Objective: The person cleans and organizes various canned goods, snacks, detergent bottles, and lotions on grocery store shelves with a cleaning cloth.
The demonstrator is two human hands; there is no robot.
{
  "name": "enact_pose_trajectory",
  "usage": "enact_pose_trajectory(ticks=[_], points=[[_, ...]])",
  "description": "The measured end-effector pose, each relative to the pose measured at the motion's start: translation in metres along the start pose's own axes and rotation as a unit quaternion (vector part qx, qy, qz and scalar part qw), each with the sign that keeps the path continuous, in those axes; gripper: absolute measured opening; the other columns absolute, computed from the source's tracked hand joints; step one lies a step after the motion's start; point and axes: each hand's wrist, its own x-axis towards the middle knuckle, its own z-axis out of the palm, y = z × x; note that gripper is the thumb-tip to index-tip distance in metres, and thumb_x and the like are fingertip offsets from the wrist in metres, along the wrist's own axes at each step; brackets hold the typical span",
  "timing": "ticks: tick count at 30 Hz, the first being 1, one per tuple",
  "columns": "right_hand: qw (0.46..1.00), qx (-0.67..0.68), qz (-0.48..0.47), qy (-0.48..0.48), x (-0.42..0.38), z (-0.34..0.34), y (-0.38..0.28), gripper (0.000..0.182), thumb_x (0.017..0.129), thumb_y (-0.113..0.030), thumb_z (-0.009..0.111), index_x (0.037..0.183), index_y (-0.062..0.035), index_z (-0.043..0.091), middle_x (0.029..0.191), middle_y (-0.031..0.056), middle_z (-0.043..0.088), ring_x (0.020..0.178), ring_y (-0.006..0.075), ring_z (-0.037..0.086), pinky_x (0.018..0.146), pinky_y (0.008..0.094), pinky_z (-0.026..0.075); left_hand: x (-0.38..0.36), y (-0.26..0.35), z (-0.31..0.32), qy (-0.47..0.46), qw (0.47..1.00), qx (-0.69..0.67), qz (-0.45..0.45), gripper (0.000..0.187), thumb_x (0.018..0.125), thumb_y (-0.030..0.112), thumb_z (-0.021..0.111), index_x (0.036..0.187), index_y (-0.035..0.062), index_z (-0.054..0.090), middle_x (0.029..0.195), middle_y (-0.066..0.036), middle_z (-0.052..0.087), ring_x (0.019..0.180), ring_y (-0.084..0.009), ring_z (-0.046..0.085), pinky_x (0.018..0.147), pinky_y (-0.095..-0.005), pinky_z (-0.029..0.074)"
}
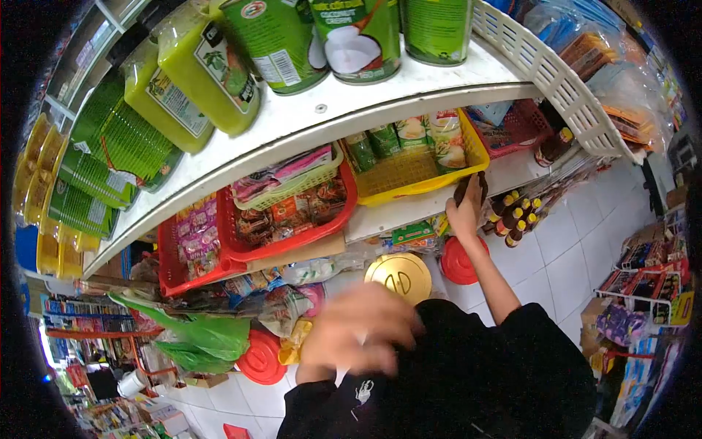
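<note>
My right hand [466,208] is wrapped round a dark object [470,189], possibly a bottle, at the lower right corner of a yellow basket [409,186]. Inside that basket stand green cans [383,140] and packets with a food picture. Smeared by motion, my left hand [358,329] is raised in front of my dark shirt, and its fingers cannot be made out clearly. A gold round lid [398,278] lies just beyond it. Bottles with yellow caps [515,219] stand to the right of my right forearm.
Green cans [356,40] and green bottles [212,77] line the white upper shelf [329,110]. Red baskets [289,245] of packets sit on the left below. A white plastic basket [563,80] edges the right. Red lids [262,357] and a green bag [212,340] are low down.
</note>
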Motion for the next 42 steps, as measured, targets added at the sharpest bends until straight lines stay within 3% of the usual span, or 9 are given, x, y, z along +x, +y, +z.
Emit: enact_pose_trajectory(ticks=[3,7,10,15,18,21,29,32,42], points=[[0.995,0.076,-0.045,-0.044,0.005,-0.031,0.006,0.076,0.064,-0.01,0.058,0.13,0.0015,0.021,0.131,0.0243,0.026,0.121,0.0358,0.028,0.1,0.0385,0.023,-0.015,-0.057,-0.06,0.207,0.848,0.483,-0.075,0.015,0.072,0.02,0.06,0.071,0.0048,0.059,0.08,-0.011,0.06,0.076,-0.0285,0.057,0.067,-0.037,0.044],[0.989,-0.141,-0.034,0.027,0.005,-0.03,0.063,0.075,0.071,-0.033,0.061,0.123,0.0098,0.028,0.132,0.0291,0.021,0.124,0.0409,0.018,0.103,0.0417,0.017,-0.05,-0.137,-0.103,0.232,0.63,0.669,-0.32,0.023,0.074,0.03,0.056,0.069,0.0072,0.059,0.064,-0.012,0.058,0.058,-0.0287,0.056,0.055,-0.0377,0.043],[0.985,-0.165,0.023,0.049,-0.011,-0.018,0.062,0.072,0.076,-0.033,0.055,0.12,0.0163,0.028,0.131,0.0319,0.02,0.124,0.0412,0.017,0.104,0.0416,0.015,-0.046,-0.133,-0.096,0.219,0.673,0.687,-0.163,0.028,0.076,0.034,0.052,0.067,0.0086,0.058,0.057,-0.012,0.056,0.05,-0.0277,0.054,0.05,-0.0375,0.042],[0.991,-0.094,-0.1,-0.009,-0.056,-0.001,-0.042,0.063,0.068,-0.022,0.059,0.117,0.0101,0.036,0.119,0.029,0.038,0.109,0.0404,0.039,0.092,0.042,0.034,-0.048,-0.137,-0.097,0.241,0.668,0.669,-0.218,0.023,0.074,0.032,0.053,0.07,0.0097,0.06,0.057,-0.012,0.056,0.052,-0.0278,0.055,0.05,-0.0374,0.042],[0.973,-0.01,-0.153,-0.172,-0.08,0.03,-0.096,0.065,0.068,-0.022,0.06,0.12,0.0068,0.035,0.122,0.0249,0.038,0.114,0.0368,0.037,0.097,0.0399,0.029,-0.049,-0.137,-0.096,0.244,0.666,0.673,-0.211,0.022,0.073,0.031,0.054,0.076,0.0106,0.062,0.059,-0.012,0.057,0.053,-0.0281,0.056,0.051,-0.0373,0.043],[0.951,-0.015,-0.27,-0.15,-0.098,0.061,-0.133,0.06,0.066,-0.026,0.062,0.111,0.0092,0.044,0.121,0.0261,0.037,0.112,0.0372,0.038,0.095,0.0405,0.032,-0.048,-0.134,-0.096,0.259,0.675,0.661,-0.201,0.022,0.072,0.031,0.055,0.08,0.012,0.063,0.062,-0.012,0.059,0.055,-0.0287,0.057,0.052,-0.0376,0.044],[0.895,0.038,-0.403,-0.188,-0.046,0.023,-0.086,0.041,0.068,-0.018,0.056,0.098,0.0086,0.052,0.107,0.0213,0.051,0.105,0.0333,0.046,0.093,0.0365,0.036,-0.044,-0.138,-0.089,0.312,0.625,0.672,-0.246,0.021,0.069,0.03,0.058,0.079,0.0126,0.065,0.063,-0.011,0.06,0.057,-0.0298,0.058,0.053,-0.0386,0.045],[0.884,0.08,-0.358,-0.291,0.006,-0.028,-0.029,0.043,0.07,-0.02,0.055,0.108,0.0014,0.05,0.11,0.021,0.049,0.106,0.0345,0.045,0.093,0.038,0.036,-0.045,-0.141,-0.091,0.339,0.646,0.645,-0.227,0.021,0.069,0.029,0.058,0.077,0.012,0.065,0.063,-0.012,0.06,0.059,-0.0299,0.059,0.054,-0.0378,0.045],[0.965,-0.246,-0.063,0.061,0.093,-0.086,0.12,0.04,0.057,-0.011,0.059,0.094,0.0038,0.055,0.1,0.0205,0.05,0.096,0.0359,0.045,0.083,0.0415,0.039,-0.034,-0.131,-0.09,0.308,0.644,0.627,-0.313,0.025,0.07,0.032,0.057,0.081,0.0116,0.066,0.072,-0.015,0.061,0.07,-0.0323,0.059,0.064,-0.0377,0.046]])
